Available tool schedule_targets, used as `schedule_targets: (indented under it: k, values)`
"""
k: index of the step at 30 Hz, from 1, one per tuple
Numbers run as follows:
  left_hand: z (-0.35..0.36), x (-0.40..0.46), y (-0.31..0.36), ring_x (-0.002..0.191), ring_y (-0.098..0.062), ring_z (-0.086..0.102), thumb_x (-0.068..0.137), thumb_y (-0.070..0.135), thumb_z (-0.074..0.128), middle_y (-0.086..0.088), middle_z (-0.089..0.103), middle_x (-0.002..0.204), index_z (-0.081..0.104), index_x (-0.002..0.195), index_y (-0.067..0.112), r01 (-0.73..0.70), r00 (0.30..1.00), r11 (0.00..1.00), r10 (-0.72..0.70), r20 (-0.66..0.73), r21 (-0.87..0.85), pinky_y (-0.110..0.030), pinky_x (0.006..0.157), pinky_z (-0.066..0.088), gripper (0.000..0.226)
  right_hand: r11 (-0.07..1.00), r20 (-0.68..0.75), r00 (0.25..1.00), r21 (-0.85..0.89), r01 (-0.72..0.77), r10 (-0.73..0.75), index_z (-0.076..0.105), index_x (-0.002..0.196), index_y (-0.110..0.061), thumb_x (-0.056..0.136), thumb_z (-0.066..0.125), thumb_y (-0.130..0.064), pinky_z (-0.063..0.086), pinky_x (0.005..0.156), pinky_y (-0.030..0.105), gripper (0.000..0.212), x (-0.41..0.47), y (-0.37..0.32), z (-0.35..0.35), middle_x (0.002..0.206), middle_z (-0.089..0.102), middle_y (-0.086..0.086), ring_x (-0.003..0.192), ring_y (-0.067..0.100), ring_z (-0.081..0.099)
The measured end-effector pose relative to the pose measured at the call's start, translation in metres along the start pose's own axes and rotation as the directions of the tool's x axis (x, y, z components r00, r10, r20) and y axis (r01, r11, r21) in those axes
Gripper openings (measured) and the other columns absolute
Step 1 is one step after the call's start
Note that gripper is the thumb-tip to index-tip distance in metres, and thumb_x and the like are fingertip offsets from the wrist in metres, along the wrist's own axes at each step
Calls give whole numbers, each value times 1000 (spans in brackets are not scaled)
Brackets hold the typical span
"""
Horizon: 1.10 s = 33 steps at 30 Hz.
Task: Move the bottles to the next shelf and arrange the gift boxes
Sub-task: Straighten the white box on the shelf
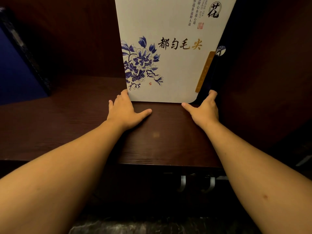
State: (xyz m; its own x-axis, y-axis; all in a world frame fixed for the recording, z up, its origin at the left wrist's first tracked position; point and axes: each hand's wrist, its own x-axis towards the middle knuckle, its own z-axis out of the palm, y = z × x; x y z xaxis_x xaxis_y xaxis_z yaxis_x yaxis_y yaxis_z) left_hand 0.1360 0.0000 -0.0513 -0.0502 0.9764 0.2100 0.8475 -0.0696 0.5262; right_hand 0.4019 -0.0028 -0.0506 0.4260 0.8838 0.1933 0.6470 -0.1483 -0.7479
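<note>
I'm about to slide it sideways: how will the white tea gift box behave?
The white gift box stands tall on its narrow bottom edge, so it may tip. It looks stiff. The left hand and right hand flank its lower corners.

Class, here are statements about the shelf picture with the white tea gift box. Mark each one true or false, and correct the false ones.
1. The white gift box stands upright on the wooden shelf. True.
2. The left hand lies on top of the box. False: it is at the box's lower left corner, down on the shelf.
3. The right hand is at the box's lower right corner. True.
4. The box shows a red flower. False: the flower is blue.
5. A bottle stands between the hands. False: no bottle is visible.
</note>
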Motion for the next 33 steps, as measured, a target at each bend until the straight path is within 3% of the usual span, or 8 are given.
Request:
schedule_targets:
  k: [5, 15, 28, 33]
  values:
    - [-10, -21, -4, 141, -28, 35, 64, 77, 69, -2, 45, 146, 25, 144, 18, 15, 999, 1000, -15, 41, 9, -64, 117, 5, 109, 1000, -16, 1000, -6, -8, 8, 23, 147, -13, 75, 81, -50, 45, 92, 37, 99, -22, 1, -5, 143, 47, 15, 127, 34, 50]
    - [-28, -69, -5, 135, -28, 41, 61, 82, 66, -2, 47, 142, 29, 140, 18, 20, 999, 999, -22, 46, 31, -67, 115, 9, 109, 999, 2, 1000, -36, 16, -16, 27, 143, -12, 79, 77, -50, 47, 92, 41, 90, -70, 5, -26, 139, 50, 17, 122, 37, 52]
    - [-40, -117, -12, 137, -27, 39, 54, 87, 66, -1, 45, 143, 27, 142, 16, 31, 998, 999, -32, 53, 29, -67, 115, 8, 120, 999, 37, 999, -50, -16, 17, 25, 144, -15, 71, 86, -47, 45, 96, 43, 100, -123, 8, -46, 143, 48, 15, 127, 34, 49]
    - [-45, -131, -12, 139, -26, 37, 52, 84, 71, -2, 45, 144, 28, 142, 15, 43, 997, 999, -42, 65, -16, -63, 117, 6, 121, 1000, 33, 999, -24, -9, 10, 24, 144, -14, 71, 82, -55, 44, 93, 40, 102, -139, 10, -51, 143, 47, 16, 128, 35, 48]
